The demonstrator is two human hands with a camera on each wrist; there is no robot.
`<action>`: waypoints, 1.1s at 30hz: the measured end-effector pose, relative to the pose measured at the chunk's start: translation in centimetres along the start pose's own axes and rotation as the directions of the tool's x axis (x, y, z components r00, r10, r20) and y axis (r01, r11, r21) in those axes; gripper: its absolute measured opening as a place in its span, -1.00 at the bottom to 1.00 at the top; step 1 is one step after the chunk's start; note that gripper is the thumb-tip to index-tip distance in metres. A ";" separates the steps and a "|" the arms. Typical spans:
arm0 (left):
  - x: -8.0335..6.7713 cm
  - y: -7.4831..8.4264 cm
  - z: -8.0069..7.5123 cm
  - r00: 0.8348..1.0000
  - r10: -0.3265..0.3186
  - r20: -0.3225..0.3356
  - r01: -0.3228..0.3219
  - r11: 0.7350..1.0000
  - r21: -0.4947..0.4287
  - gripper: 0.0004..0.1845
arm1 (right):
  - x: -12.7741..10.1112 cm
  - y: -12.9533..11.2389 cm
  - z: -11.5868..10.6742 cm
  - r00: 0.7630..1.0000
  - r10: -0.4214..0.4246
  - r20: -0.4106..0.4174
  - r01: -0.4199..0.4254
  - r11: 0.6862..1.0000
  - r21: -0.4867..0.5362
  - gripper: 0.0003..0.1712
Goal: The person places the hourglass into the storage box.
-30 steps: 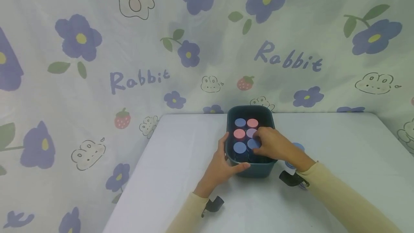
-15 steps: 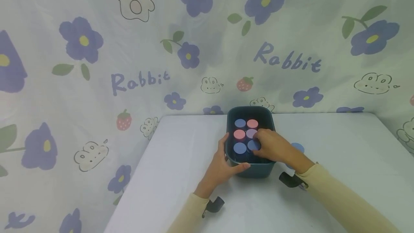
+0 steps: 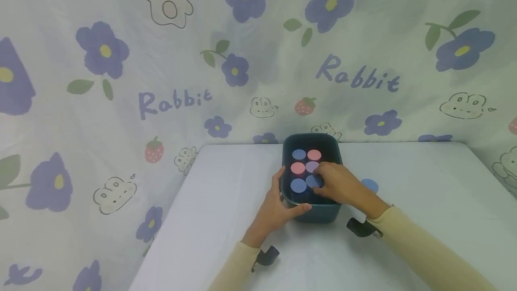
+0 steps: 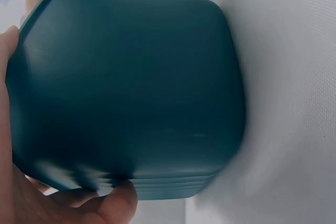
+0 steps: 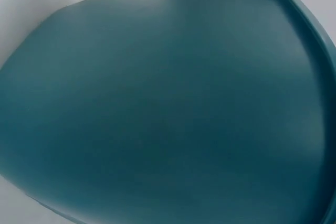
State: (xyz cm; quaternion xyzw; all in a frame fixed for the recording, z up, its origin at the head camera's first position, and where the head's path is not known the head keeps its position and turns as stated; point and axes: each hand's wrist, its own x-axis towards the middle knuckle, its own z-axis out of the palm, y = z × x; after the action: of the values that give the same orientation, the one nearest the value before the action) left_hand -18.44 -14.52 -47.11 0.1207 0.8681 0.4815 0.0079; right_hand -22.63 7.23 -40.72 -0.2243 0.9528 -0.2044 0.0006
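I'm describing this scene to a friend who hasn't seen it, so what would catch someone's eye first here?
First, the dark teal plastic bin at the middle of the white table, holding round blue, pink and purple lids in two rows. The left hand grips its near left corner while the right hand reaches inside onto a blue round lid. Behind hangs a flower-and-rabbit printed cloth, and one more blue disc lies on the table right of the bin.

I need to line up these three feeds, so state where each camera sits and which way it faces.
Head: looks forward and down at the white table; both hands and sleeves show, left hand gripping the teal bin, right hand inside it.
Left wrist: beside the bin's outer wall; thumb and palm show.
Right wrist: close against the bin's wall; fingertips at the rim.
All three share the bin.
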 end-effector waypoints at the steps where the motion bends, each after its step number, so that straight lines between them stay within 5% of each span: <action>1: 0.0 0.0 0.0 1.000 -0.002 0.000 0.002 1.000 -0.001 0.24 | 0.0 0.0 0.0 1.000 -0.002 -0.002 0.002 1.000 -0.007 -0.52; 9: 0.0 -0.4 0.1 1.000 -0.009 -0.004 0.009 1.000 -0.013 0.23 | -0.2 -0.2 0.0 1.000 -0.010 0.014 0.011 0.999 -0.053 -0.49; 19: -0.1 -0.3 0.0 1.000 -0.027 -0.004 0.027 1.000 -0.001 0.22 | -1.0 0.2 -0.6 0.999 -0.045 0.010 0.044 0.999 0.024 -0.43; 25: -0.2 -0.1 0.0 1.000 -0.015 -0.005 0.015 1.000 0.005 0.24 | -2.3 1.0 -2.4 0.994 -0.089 -0.065 0.099 0.982 0.161 -0.50; 33: -0.2 -0.3 0.1 1.000 -0.022 -0.015 0.022 1.000 0.001 0.23 | -5.0 3.0 -5.7 0.975 0.018 -0.223 0.034 0.973 0.229 -0.54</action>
State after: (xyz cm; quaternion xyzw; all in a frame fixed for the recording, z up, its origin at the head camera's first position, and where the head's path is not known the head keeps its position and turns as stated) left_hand -18.29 -14.60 -47.47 0.1078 0.8697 0.4816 0.0065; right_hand -19.98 14.04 -37.11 -0.2020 0.9156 -0.3379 -0.0811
